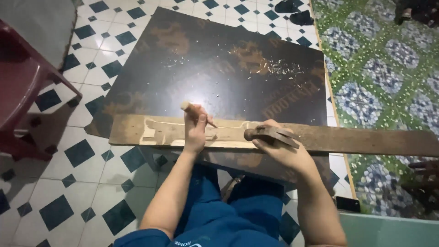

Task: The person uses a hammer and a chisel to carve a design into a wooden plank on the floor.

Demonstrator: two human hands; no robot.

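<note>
My left hand [195, 130] is closed tight around a chisel [197, 113]. The chisel has a pale wooden handle that sticks up out of my fist, and its thin metal tip points down to the right, onto a long wooden plank [347, 138].

My right hand [280, 148] is wrapped around a hammer [270, 134]. The dark hammer head sits just right of the chisel, low over the plank.

The plank lies across the middle of the frame, from left to right. Part of it, under my left hand, is cut away and looks paler. It rests on a big dark board [219, 68] that fills the upper middle of the frame. Small wood chips [283, 68] lie on the board, in the upper right.

A red chair [20, 87] stands at the left edge. A green patterned mat [388, 77] is on the right. The floor has white and blue tiles [68, 183].
</note>
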